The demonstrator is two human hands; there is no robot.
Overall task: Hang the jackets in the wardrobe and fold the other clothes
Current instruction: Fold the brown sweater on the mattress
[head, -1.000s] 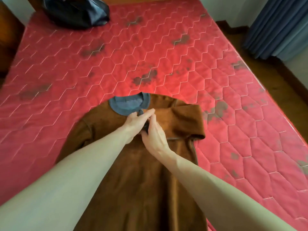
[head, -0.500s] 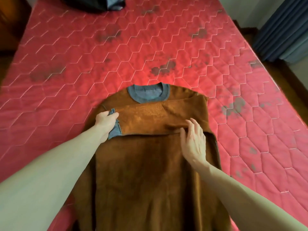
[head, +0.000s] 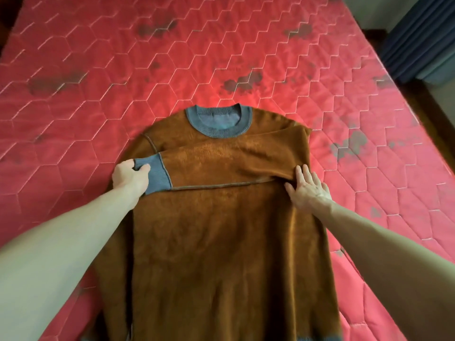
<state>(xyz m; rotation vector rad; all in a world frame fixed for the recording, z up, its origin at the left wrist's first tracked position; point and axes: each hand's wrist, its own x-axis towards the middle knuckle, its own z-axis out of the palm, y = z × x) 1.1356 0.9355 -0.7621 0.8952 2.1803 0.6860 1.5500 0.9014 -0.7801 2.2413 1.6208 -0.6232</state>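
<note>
Brown fleece, grey trim: the sweater (head: 221, 230) lies flat on the red quilted bed (head: 98, 82), collar (head: 219, 121) pointing away from the person. A second ago both hands met near the collar, pinching the grey cuff (head: 157, 173). Since then they have drawn apart, and the sleeve (head: 234, 161) now stretches straight across the chest from the right shoulder to the left edge.

Her left hand (head: 130, 177) pinches the cuff, thumb and fingers curled round it at the sweater's left side. Her right hand (head: 307, 190) lies spread and flat, fingers straight, pressing the fold where the sleeve turns back at the right side.

One sleeve looks folded in, then. I'd judge the other sleeve comes next, though it is hidden under the left arm and I cannot tell how it lies. Blue curtains (head: 418, 38) hang beyond the bed.
</note>
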